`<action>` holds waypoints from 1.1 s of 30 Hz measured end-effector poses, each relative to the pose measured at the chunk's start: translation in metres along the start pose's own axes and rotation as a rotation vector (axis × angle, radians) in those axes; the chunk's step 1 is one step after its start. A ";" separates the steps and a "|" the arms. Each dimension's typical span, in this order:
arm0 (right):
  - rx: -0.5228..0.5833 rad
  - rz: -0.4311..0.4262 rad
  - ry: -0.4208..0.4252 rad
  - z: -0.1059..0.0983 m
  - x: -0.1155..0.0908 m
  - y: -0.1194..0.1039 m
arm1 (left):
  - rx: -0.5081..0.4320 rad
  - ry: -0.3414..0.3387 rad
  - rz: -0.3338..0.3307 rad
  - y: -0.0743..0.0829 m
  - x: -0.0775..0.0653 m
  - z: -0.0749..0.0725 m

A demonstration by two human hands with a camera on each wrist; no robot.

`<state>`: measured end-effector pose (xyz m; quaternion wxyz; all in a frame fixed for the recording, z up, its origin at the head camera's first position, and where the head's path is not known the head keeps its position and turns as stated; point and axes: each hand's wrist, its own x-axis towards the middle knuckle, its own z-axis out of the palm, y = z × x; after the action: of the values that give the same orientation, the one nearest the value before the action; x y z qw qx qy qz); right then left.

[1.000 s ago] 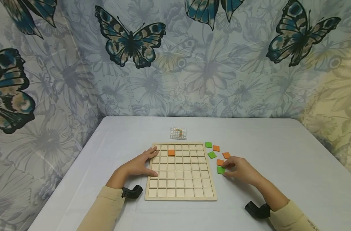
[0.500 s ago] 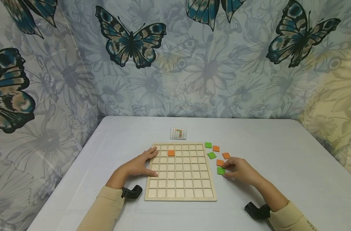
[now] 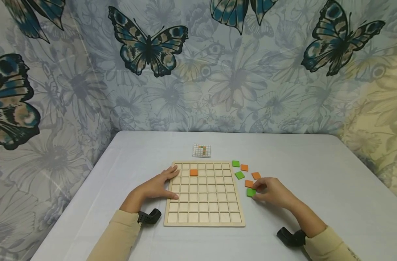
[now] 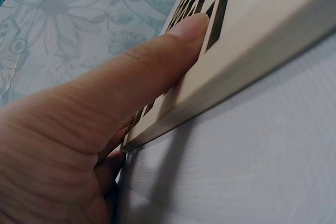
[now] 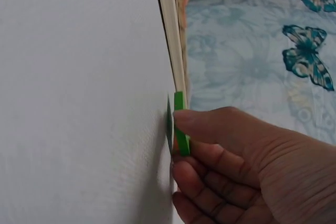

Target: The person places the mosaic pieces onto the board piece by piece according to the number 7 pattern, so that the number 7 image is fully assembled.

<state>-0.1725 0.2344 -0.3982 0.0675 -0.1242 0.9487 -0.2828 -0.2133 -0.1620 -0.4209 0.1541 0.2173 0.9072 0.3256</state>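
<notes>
Pale blue-grey fabric (image 3: 234, 101), printed with flowers and teal-and-black butterflies, hangs around a broad table with a finely textured white covering (image 3: 152, 243). Near its middle lies a flat, squarish, pale wooden board (image 3: 203, 197), divided into rows of shallow square cells, its sides running away from the person. Beige fabric sleeves (image 3: 117, 235) come in on both sides of the board. A left hand (image 3: 157, 186) is spread on the board's left edge, thumb and fingers resting on the rim. Off the board's right side, a right hand (image 3: 273, 192) grasps a thin, square green tile (image 3: 250, 192) between thumb and finger. Being square, that tile has no long axis; it lies roughly level, its edges nearly in line with the board's. Black angular wrist devices (image 3: 149, 216) sit nearer the person. Just beyond the board's far edge is a small printed grid card (image 3: 201, 150). Smallest are the other flat tiles: one orange square tile (image 3: 193, 172) in the board's second row from the far edge, and loose orange tiles (image 3: 244, 167) and green tiles (image 3: 239, 175) scattered beside its right edge.
</notes>
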 end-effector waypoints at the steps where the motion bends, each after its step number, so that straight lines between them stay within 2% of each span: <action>1: 0.002 -0.004 -0.004 -0.001 0.000 0.000 | 0.001 0.002 0.001 0.000 0.000 0.000; 12: 0.021 -0.059 -0.005 -0.003 0.006 -0.003 | -0.010 -0.006 0.007 0.001 0.000 -0.002; 29: 0.039 -0.190 0.002 -0.007 0.023 -0.018 | -0.007 -0.007 0.005 -0.002 0.001 -0.001; 33: 0.056 -0.210 0.003 -0.004 0.028 -0.024 | -0.016 -0.004 0.022 -0.003 0.000 -0.001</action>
<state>-0.1957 0.2097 -0.3830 0.0395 -0.2207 0.9222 -0.3150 -0.2149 -0.1642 -0.4217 0.1539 0.2267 0.9019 0.3340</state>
